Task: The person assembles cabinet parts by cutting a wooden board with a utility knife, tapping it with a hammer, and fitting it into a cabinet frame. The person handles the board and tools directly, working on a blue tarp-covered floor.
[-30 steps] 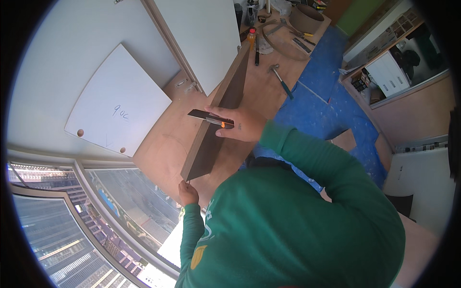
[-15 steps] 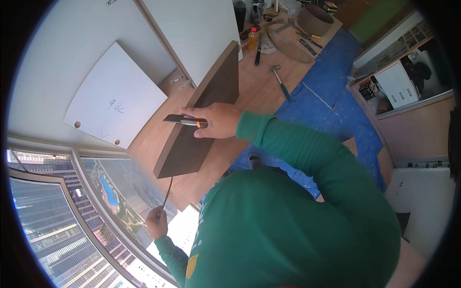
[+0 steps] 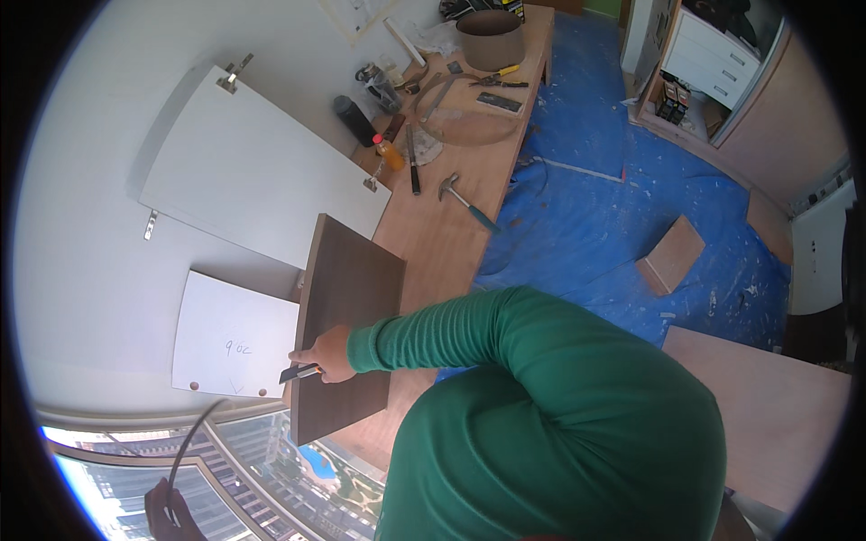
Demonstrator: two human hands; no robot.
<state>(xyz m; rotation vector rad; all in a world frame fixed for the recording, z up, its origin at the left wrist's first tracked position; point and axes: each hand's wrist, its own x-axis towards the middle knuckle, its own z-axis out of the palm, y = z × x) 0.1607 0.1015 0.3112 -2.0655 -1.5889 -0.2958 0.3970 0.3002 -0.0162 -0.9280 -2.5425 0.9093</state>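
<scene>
A dark brown wood-look panel (image 3: 356,298) stands on edge on the wooden bench. My right hand (image 3: 332,353) reaches across its face to the upright left edge. It is closed round a utility knife (image 3: 301,371) with a dark tip, and the fingers touch the panel's edge. At the lower left, in front of the window, my left hand (image 3: 173,514) pinches a thin, dark, bent strip (image 3: 188,439). The strip's upper end curves toward the panel, apart from it. The knife's blade is too small to make out.
On the bench (image 3: 424,239) lie a claw hammer (image 3: 467,204), a black-handled tool (image 3: 413,160), an orange bottle (image 3: 389,153) and a brown ring-shaped drum (image 3: 490,41). White panels (image 3: 262,180) lean on the wall. A blue sheet (image 3: 586,234) covers the floor, with a wooden block (image 3: 672,255) on it.
My left hand has drawn the strip away from the panel's lower corner, out to the lower left. My right hand has slid along the panel's edge with the knife. The view has shifted.
</scene>
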